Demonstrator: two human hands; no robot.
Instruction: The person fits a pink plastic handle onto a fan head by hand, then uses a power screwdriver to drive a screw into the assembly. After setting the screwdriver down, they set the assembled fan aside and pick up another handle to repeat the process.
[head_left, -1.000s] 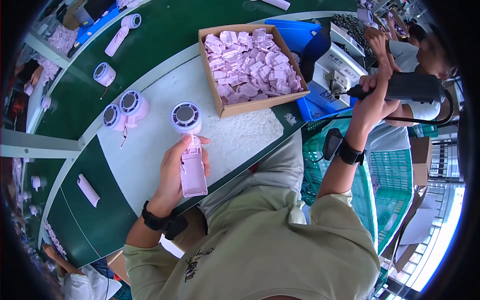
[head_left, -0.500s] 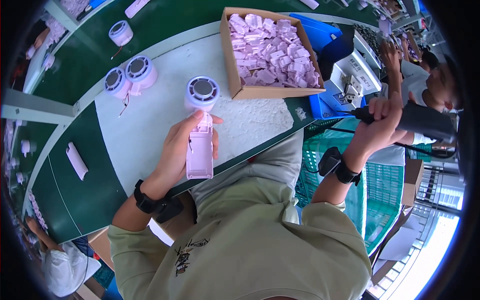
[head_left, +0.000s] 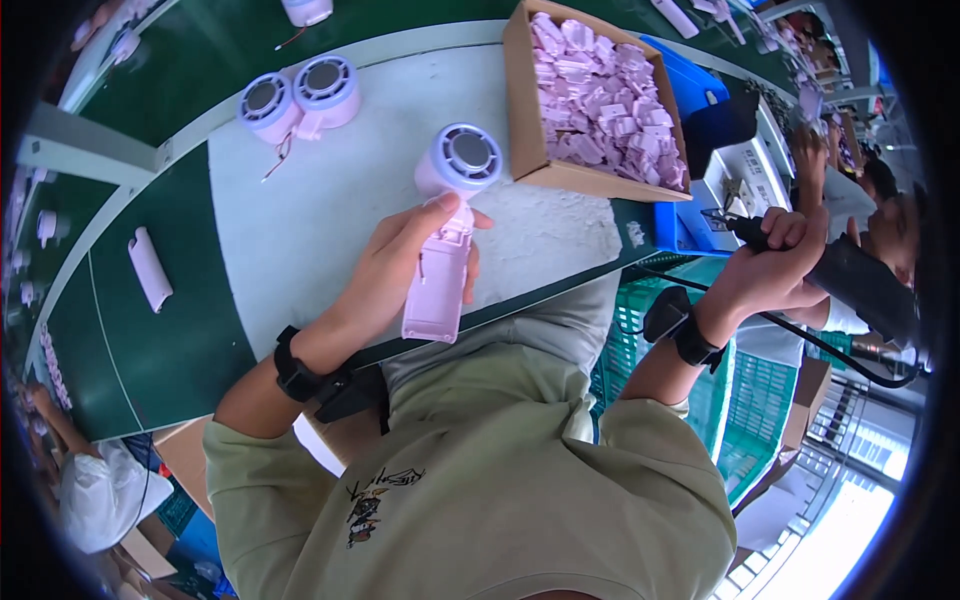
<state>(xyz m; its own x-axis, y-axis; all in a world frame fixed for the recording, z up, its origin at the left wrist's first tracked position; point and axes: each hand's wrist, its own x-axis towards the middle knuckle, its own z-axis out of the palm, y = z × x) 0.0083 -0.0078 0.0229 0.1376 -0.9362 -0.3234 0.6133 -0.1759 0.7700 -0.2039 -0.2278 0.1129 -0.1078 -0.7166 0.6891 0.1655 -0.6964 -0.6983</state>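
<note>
My left hand (head_left: 392, 255) is closed round the neck of a pink handheld fan (head_left: 437, 285), over the pale mat. The fan's round, lilac-rimmed head points away from me; its hollow handle faces up, with a short wire inside. My right hand (head_left: 765, 265) grips a black electric screwdriver (head_left: 845, 262) off to the right, tip towards the screw feeder (head_left: 735, 190). To the left of the held fan, two similar fan heads (head_left: 326, 90) rest side by side on the mat, a thin wire trailing from them.
A cardboard box (head_left: 590, 178) of pink plastic parts stands at the mat's far right, beside a blue bin (head_left: 690, 85). On the green table at left lies a pink handle cover (head_left: 150, 270). Green crates (head_left: 760, 400) stand below the table on the right. Another person (head_left: 885, 235) sits at far right.
The held fan has shifted right in view and tilted slightly, its head leaning right. My right hand with the screwdriver appears slightly lower and further right. The whole view has turned a little.
</note>
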